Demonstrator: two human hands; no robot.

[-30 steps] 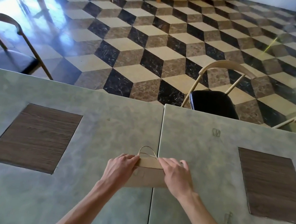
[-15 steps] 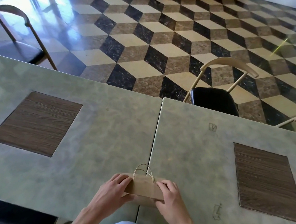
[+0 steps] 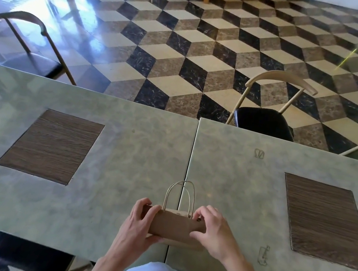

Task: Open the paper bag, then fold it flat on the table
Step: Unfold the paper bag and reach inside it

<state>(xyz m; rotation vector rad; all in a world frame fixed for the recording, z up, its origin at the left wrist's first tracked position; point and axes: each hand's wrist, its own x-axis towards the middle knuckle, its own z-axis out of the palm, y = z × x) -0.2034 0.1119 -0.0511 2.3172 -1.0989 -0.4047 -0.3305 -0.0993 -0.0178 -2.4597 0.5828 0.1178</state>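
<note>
A small brown paper bag with pale twine handles stands near the front edge of the grey-green table, right on the seam between two tabletops. My left hand grips its left end, fingers curled over the top edge and thumb underneath. On the other end, my right hand holds the bag, fingertips at the top rim and thumb against the front face. The handles stick up and away from me. The bag's mouth looks slightly parted at the top.
Two dark wood-grain insets lie in the table, one left and one right. A black-seated chair stands across the table; another chair is far left. A dark seat sits below the near edge.
The bag has gone from lying flat under my hands to standing raised between them, handles up. My hands shifted from pressing on top to gripping its two ends, closer to me.
</note>
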